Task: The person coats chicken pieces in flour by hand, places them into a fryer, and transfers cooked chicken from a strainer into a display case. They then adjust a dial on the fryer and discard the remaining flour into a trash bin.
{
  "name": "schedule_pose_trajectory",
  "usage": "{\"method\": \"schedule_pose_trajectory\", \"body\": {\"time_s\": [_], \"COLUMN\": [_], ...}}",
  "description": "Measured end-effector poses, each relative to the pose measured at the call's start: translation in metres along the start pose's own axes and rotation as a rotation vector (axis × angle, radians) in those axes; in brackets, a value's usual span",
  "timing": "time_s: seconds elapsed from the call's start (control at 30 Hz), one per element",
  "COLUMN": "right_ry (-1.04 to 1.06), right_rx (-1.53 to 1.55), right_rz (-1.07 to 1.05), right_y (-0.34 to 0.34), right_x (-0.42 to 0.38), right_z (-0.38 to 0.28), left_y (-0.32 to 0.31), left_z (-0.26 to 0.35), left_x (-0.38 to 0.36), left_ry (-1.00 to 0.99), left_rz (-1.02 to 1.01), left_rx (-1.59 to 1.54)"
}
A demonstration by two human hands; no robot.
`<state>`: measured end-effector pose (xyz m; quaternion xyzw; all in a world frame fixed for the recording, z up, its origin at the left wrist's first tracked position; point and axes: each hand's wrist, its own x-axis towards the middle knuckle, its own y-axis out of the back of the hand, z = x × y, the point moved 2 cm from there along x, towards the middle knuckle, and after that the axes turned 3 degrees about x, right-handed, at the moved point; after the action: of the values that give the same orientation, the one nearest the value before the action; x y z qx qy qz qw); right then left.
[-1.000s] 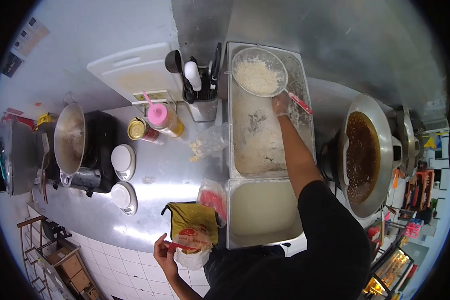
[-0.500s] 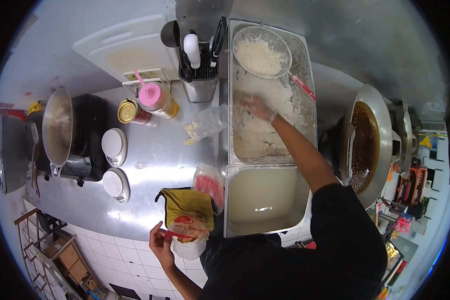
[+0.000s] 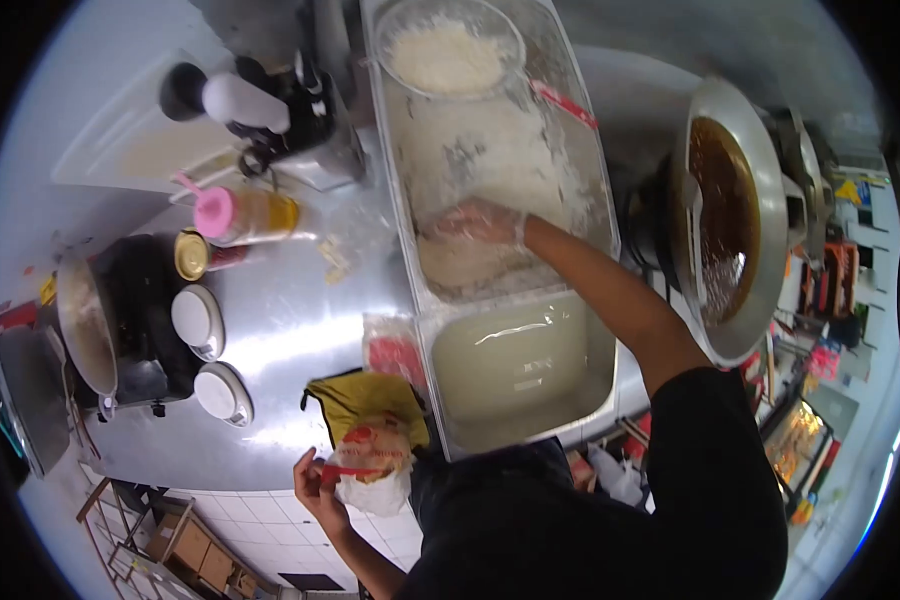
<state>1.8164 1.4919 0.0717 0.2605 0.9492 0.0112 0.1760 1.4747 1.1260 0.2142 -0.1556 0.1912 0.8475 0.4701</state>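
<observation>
My right hand [image 3: 478,220], in a clear glove, lies low over the flour in a metal tray [image 3: 606,190], its fingers stretched toward the tray's left wall and slightly blurred. Pale flour [image 3: 510,150] covers much of the tray bottom. At the tray's far end rests a sieve [image 3: 445,50] holding whitish crumbs, with a red handle. My left hand [image 3: 320,485] pinches the edge of a white plastic bag [image 3: 380,480] with red print, beside a yellow cloth pouch [image 3: 365,400]. Nearer me than the flour tray is a pan of pale liquid [image 3: 515,370].
A wok of brown oil [image 3: 725,210] stands right, another pan [image 3: 88,320] far left. Two white scales [image 3: 198,318], a pink-lidded jar [image 3: 235,215], a gold-lidded can [image 3: 194,254] and a utensil holder [image 3: 320,145] are left of the tray. Red packaging [image 3: 395,355] lies beside the pan.
The view has shifted and turned. My right hand has moved toward the near end of the flour tray. My left hand keeps its place at the bag.
</observation>
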Motion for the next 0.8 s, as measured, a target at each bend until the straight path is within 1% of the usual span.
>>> {"method": "schedule_pose_trajectory", "body": {"time_s": [0.03, 0.07, 0.1, 0.13, 0.17, 0.2, 0.23, 0.27, 0.33, 0.37, 0.43, 0.5, 0.53, 0.57, 0.6, 0.63, 0.7, 0.73, 0.8], "right_ry": [-0.061, -0.110, -0.256, -0.254, -0.305, -0.345, -0.203, -0.223, -0.309, -0.322, -0.339, -0.574, -0.574, -0.723, -0.782, -0.786, -0.786, -0.776, -0.785], "right_rx": [0.010, 0.004, -0.003, -0.026, 0.533, 1.099, 1.408, 1.396, 0.361, 0.343, 0.533, 0.239, 0.231, -0.567, -0.968, -1.360, -1.145, -1.154, -1.064], "right_rz": [0.039, 0.074, 0.041, 0.047, -0.019, -0.088, -0.287, -0.282, 0.013, 0.005, 0.380, 0.569, 0.575, 0.137, -0.092, -0.345, 0.214, 0.221, -0.075], "right_y": [-0.002, 0.002, 0.001, -0.003, -0.014, -0.022, -0.029, -0.030, -0.021, -0.015, 0.010, 0.028, 0.033, 0.035, 0.032, 0.028, 0.016, 0.018, 0.014], "right_x": [0.005, 0.007, 0.001, 0.004, 0.009, 0.010, -0.002, -0.016, -0.034, -0.041, -0.059, -0.086, -0.096, -0.102, -0.106, -0.108, -0.106, -0.101, -0.089], "right_z": [-0.009, -0.023, -0.055, -0.035, 0.014, 0.036, 0.014, -0.004, -0.058, -0.064, -0.069, -0.045, -0.033, -0.020, -0.016, -0.017, -0.019, -0.012, 0.015], "left_y": [0.000, -0.002, -0.005, -0.006, -0.002, 0.001, 0.001, 0.000, 0.002, 0.004, 0.010, 0.015, 0.017, 0.018, 0.019, 0.021, 0.022, 0.022, 0.022], "left_z": [0.001, 0.005, 0.012, 0.016, 0.013, 0.013, 0.013, 0.012, 0.009, 0.008, 0.004, -0.001, -0.003, -0.004, -0.004, -0.004, -0.002, -0.001, -0.002], "left_x": [0.002, 0.004, 0.007, 0.012, 0.014, 0.018, 0.020, 0.019, 0.021, 0.022, 0.021, 0.021, 0.020, 0.019, 0.019, 0.018, 0.016, 0.013, 0.005], "left_ry": [0.013, 0.020, -0.004, -0.036, -0.027, -0.032, -0.033, -0.031, -0.014, -0.026, -0.027, -0.049, -0.070, -0.076, -0.084, -0.092, -0.101, -0.091, -0.113], "left_rz": [-0.064, -0.074, -0.120, -0.164, -0.207, -0.209, -0.254, -0.296, -0.305, -0.329, -0.373, -0.393, -0.414, -0.417, -0.407, -0.396, -0.395, -0.392, -0.373], "left_rx": [-0.030, -0.041, -0.036, -0.032, -0.066, -0.082, -0.083, -0.088, -0.112, -0.134, -0.165, -0.180, -0.182, -0.190, -0.185, -0.180, -0.185, -0.183, -0.179]}}
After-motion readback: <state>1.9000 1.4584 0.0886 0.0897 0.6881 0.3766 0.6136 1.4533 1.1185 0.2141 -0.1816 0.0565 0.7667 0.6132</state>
